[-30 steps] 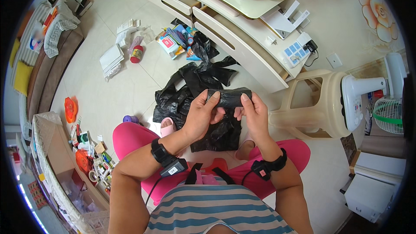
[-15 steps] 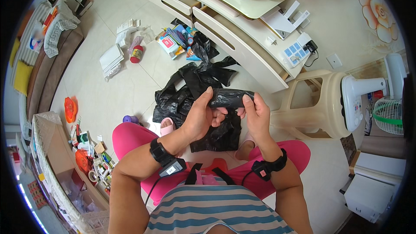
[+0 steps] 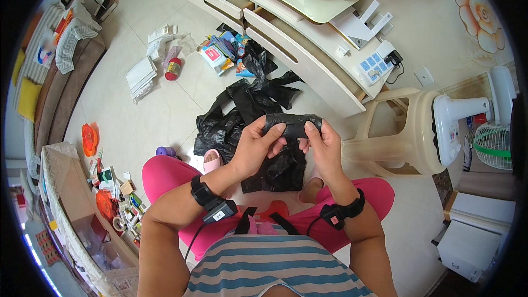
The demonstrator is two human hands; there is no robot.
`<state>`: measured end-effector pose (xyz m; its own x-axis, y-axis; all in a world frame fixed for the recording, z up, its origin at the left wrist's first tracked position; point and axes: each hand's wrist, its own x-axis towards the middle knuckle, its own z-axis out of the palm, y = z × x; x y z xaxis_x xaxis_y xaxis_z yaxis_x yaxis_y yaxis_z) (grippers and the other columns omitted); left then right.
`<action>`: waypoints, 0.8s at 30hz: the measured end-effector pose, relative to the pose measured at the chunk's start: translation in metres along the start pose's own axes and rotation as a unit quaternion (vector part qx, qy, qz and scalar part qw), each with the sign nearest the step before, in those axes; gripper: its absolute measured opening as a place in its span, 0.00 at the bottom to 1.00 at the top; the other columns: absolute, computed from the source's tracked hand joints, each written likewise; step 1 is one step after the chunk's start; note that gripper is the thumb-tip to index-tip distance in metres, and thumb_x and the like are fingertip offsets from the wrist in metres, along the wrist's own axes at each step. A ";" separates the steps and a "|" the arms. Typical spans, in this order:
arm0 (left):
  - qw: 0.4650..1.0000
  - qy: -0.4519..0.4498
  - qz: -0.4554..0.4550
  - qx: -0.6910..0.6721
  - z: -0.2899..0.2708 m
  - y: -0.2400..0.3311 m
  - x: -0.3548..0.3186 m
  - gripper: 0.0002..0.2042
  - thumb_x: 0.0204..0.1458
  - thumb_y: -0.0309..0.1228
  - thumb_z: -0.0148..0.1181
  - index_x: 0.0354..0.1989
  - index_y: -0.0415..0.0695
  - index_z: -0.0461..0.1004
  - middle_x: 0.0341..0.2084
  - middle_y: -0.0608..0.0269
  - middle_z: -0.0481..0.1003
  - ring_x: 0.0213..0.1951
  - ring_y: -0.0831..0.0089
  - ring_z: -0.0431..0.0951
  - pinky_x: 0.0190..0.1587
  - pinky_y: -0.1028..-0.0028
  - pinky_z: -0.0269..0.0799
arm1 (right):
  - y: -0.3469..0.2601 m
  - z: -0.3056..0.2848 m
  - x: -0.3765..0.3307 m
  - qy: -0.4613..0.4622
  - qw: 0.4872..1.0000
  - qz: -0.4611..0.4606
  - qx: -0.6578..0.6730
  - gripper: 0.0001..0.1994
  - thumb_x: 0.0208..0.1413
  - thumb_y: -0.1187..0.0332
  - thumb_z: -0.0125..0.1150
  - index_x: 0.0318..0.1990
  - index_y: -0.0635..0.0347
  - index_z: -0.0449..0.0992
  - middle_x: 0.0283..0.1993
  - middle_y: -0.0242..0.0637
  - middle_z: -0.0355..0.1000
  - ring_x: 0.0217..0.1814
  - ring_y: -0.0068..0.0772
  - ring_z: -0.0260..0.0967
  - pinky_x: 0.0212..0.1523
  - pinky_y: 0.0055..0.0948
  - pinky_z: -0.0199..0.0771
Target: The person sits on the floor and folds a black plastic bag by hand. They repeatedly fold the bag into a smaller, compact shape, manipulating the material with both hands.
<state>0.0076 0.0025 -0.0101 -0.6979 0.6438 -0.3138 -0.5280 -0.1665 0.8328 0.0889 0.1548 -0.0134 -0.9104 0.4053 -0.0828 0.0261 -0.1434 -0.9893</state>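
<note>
Between my two hands is a black plastic bag (image 3: 294,125), folded into a narrow strip and held level above the floor. My left hand (image 3: 258,146) grips its left end, the thumb pressed on top and the fingers curled underneath. At the other end my right hand (image 3: 323,146) pinches it the same way, with the thumb on the near face. Below them several more black plastic bags (image 3: 220,126) lie crumpled in a spread pile on the floor, partly hidden by my hands.
Open drawers (image 3: 302,58) jut out ahead on the right. A beige plastic stool (image 3: 407,132) stands at my right. Wet wipes (image 3: 214,58), a red-lidded jar (image 3: 173,69) and white packets (image 3: 141,77) lie on the floor. Small items (image 3: 113,195) clutter the left beside a cloth-covered box (image 3: 71,187).
My left thumb has come down from the bag's upper edge onto its face. The strip now sits a little flatter and more level; the surroundings have stayed put.
</note>
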 end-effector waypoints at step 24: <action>0.983 -0.005 -0.005 -0.185 -0.006 0.013 0.005 0.24 0.62 0.42 0.38 0.60 0.38 0.61 0.52 0.60 0.70 0.54 0.69 0.70 0.59 0.69 0.60 | 0.002 -0.009 -0.004 -0.019 0.998 0.005 -0.052 0.12 0.62 0.63 0.54 0.40 0.64 0.73 0.27 0.28 0.70 0.23 0.15 0.66 0.23 0.16 0.66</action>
<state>-0.0057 -0.0009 -0.0033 -0.6888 0.6530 -0.3148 -0.6749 -0.4192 0.6073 0.0962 0.1611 -0.0165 -0.9247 0.3697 -0.0908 0.0772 -0.0516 -0.9957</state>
